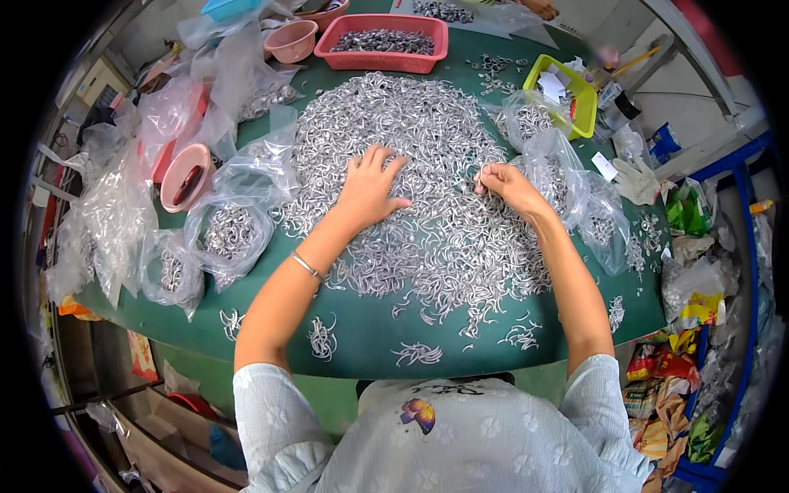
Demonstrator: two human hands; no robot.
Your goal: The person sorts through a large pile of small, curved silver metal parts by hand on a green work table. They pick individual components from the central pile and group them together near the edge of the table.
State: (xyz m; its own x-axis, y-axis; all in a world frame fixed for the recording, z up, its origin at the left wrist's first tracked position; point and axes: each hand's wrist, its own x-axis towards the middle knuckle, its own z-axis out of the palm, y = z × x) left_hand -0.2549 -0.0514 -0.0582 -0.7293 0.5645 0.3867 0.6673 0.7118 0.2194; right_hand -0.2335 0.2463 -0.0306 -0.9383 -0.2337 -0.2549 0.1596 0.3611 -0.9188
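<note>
A broad heap of small curved silver metal pieces (394, 111) covers the middle of the green table. My left hand (374, 185) rests on the heap with its fingers spread and thumb held apart, gripping nothing. At the heap's right side, my right hand (507, 187) has thumb and fingertips pinched together just above the pieces. What sits in that pinch is too small to make out. Several little clusters of the same pieces, one of them a bunch (417, 353), lie along the near edge of the table.
Clear plastic bags of pieces flank the heap, one bag (228, 234) at left and another bag (559, 177) at right. Behind it stand a red tray (382, 62) and a yellow-green basket (585, 111). A pink bowl (187, 156) sits left. Another person's hand (542, 8) shows at the far edge.
</note>
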